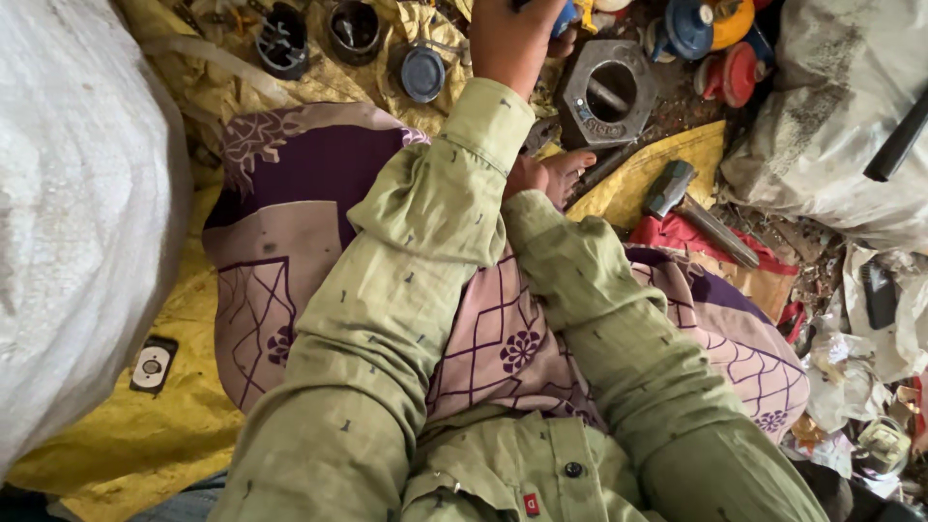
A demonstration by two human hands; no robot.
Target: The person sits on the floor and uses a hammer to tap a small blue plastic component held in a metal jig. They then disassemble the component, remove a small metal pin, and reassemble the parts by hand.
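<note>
Left hand [507, 39] reaches to 12 o'clock, cut off by the top edge; its grip seems closed on a small blue object [565, 17], though how tightly cannot be told. Right hand [525, 177] mostly hidden behind the left sleeve, beside a bare foot [570, 172]; its grip cannot be told. Hexagonal metal block [607, 92] with a round hole sits just right of the left hand. Hammer [696, 208] lies at 2 o'clock on yellow sheeting [155, 435].
</note>
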